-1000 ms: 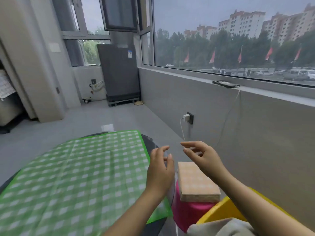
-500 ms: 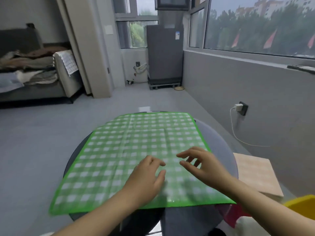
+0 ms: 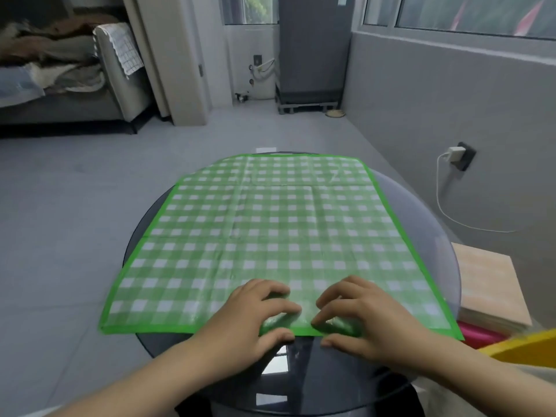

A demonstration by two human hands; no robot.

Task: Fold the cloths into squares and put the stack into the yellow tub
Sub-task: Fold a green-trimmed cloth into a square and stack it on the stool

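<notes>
Head view: cloth (image 3: 270, 236) lies spread flat on the round table (image 3: 421, 206), its near hem at the table's near edge.
Left hand (image 3: 255, 317): fingers curled over that hem, thumb under it, pinching the cloth.
Right hand (image 3: 355, 317): same pinch, just beside the left.
Tub (image 3: 523, 346): right of the table, only a yellow rim shows.
Handling: looks thin, light, slick and limp; likely better gripped at the near corners than mid-hem.

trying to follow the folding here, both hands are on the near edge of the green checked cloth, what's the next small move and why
Probably lift that near edge and carry it to the far edge. The green checked cloth lies spread flat and unfolded on the round table, and the left hand and right hand both pinch its near hem.
</notes>
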